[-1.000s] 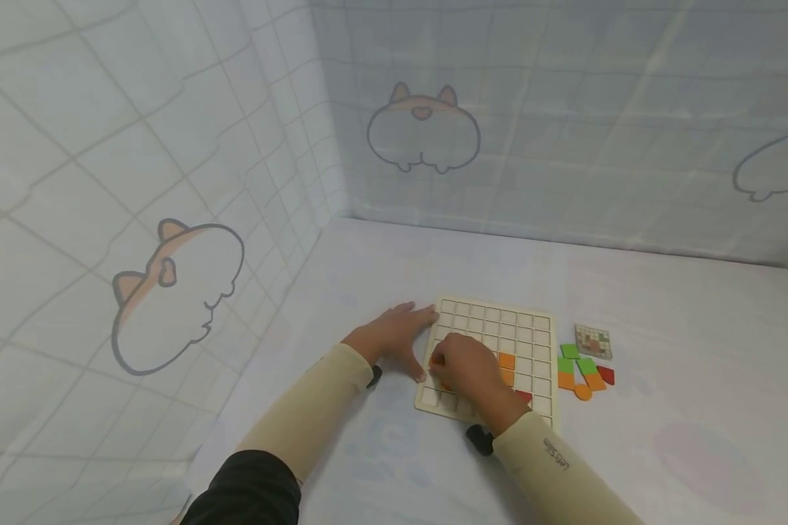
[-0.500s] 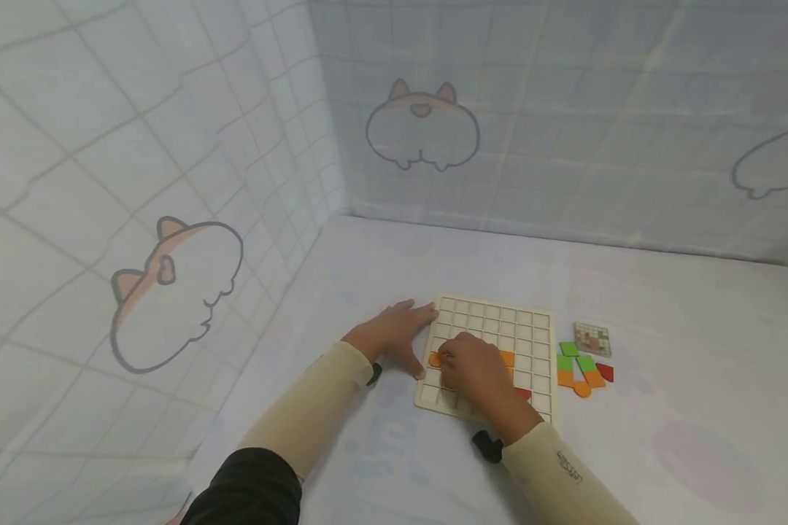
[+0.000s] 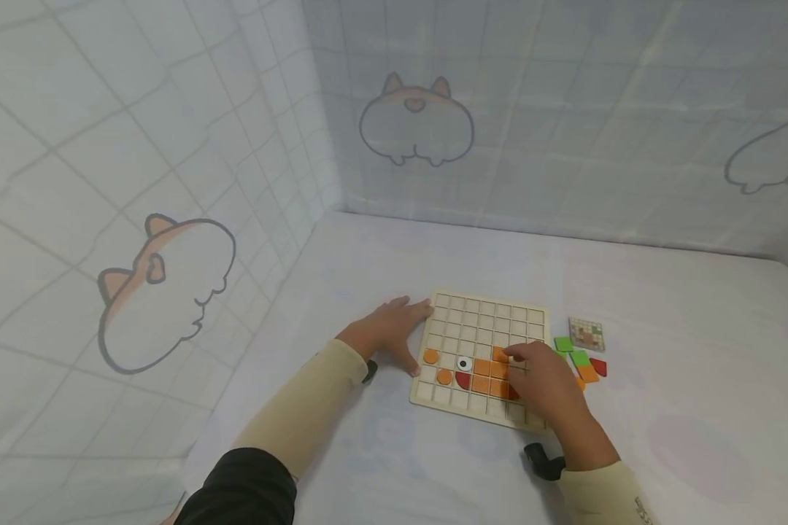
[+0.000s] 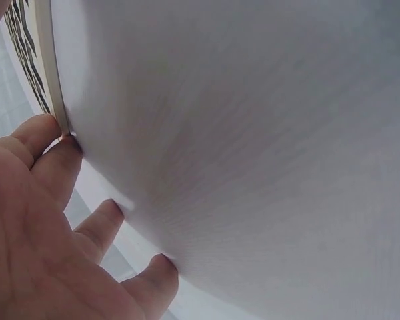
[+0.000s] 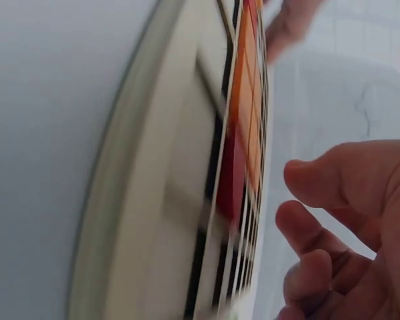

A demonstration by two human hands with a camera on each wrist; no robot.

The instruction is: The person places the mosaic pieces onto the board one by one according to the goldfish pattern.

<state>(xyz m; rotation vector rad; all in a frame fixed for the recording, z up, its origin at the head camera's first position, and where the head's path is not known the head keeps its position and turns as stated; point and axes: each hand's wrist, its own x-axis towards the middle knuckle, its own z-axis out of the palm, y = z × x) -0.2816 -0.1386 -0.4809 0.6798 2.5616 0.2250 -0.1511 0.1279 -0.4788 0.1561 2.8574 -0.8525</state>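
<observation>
A pale wooden grid board (image 3: 456,317) lies on the white surface. My left hand (image 3: 389,329) is spread at its left edge, fingertips against the rim (image 4: 52,67) and the cloth in the left wrist view. Set in the lower grid cells are two orange discs (image 3: 430,356), a round eye tile (image 3: 464,363), a red quarter-round tile (image 3: 462,380) and several orange square tiles (image 3: 481,367). Over the right part of the board is my right hand (image 3: 546,386), partly hiding a second red tile (image 5: 232,177). In the right wrist view its thumb and fingers are bent loosely, with nothing between them.
Right of the board lie loose tiles: green (image 3: 562,343), green-and-orange (image 3: 584,362) and red (image 3: 599,367), some behind the right hand. A small patterned card (image 3: 586,333) sits just beyond them. Cloth walls (image 3: 565,146) rise at the back and left.
My right hand has moved right, away from the orange disc at the board's left side, uncovering the discs, eye tile and red tile. The left hand stays at the edge.
</observation>
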